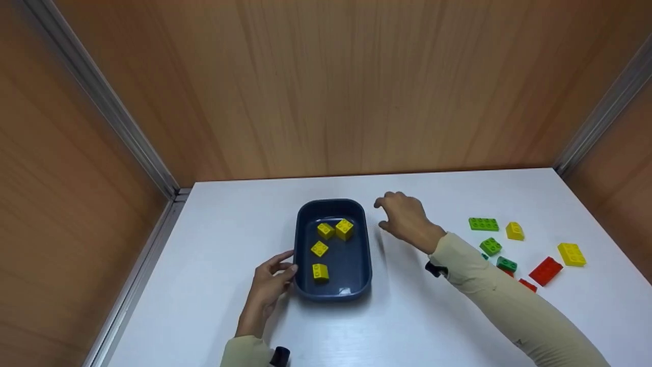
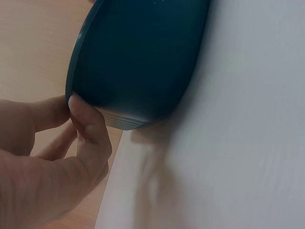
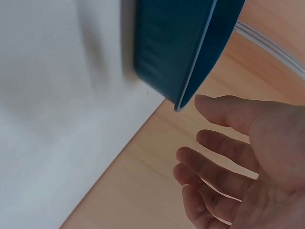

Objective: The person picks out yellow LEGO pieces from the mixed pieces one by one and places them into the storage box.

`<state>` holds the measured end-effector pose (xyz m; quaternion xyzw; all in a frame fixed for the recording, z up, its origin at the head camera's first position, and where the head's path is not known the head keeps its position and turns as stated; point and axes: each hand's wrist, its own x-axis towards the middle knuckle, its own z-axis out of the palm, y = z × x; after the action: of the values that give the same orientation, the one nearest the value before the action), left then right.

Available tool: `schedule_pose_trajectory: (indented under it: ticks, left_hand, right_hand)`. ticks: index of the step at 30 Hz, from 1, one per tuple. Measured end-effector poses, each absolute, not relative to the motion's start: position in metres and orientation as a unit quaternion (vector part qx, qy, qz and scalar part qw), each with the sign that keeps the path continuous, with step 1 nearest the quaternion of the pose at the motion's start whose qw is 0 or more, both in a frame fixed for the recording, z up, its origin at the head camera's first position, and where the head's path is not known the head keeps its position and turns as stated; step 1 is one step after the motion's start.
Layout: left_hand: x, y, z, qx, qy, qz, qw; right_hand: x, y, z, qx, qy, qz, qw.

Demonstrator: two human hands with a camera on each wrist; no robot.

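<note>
A dark blue tray [image 1: 333, 291] with rounded corners lies on the white table, and several yellow toy bricks sit in it, among them a bigger one [image 1: 344, 230] at the far end and another [image 1: 320, 272] near the front. With thumb and fingers my left hand [image 1: 271, 280] pinches the tray's left rim; the left wrist view shows the thumb on the rim [image 2: 71, 71]. Beyond the tray's right side, my right hand [image 1: 405, 216] hovers with its fingers apart and relaxed. Nothing is between those fingers [image 3: 214, 167] in the right wrist view.
On the right of the table lie loose bricks: a long light green one [image 1: 484, 224], a smaller green one [image 1: 491, 246], a red one [image 1: 545, 271] and a yellow one [image 1: 572, 254]. The right sleeve partly covers others. Wooden panels [image 1: 356, 86] stand behind and beside the table.
</note>
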<state>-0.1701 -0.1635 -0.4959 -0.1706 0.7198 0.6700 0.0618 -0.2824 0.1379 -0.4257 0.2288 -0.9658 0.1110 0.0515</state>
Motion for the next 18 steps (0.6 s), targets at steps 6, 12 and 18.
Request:
schedule_pose_trajectory:
  ticks: [6,12,18]
  left_hand:
    - [-0.17,-0.164,-0.496,-0.17,0.719,0.671,0.06]
    - [-0.168,-0.165,-0.496,-0.162,0.716,0.677,0.056]
    - [-0.169,-0.165,-0.495,-0.162,0.711,0.682,0.058]
  right_hand:
    - [-0.279,0.162,-0.431,0.216,-0.968,0.118,0.057]
    - [-0.275,0.182,-0.438,0.207,-0.968,0.125,0.062]
    - [-0.272,0.202,-0.442,0.189,-0.97,0.142,0.054]
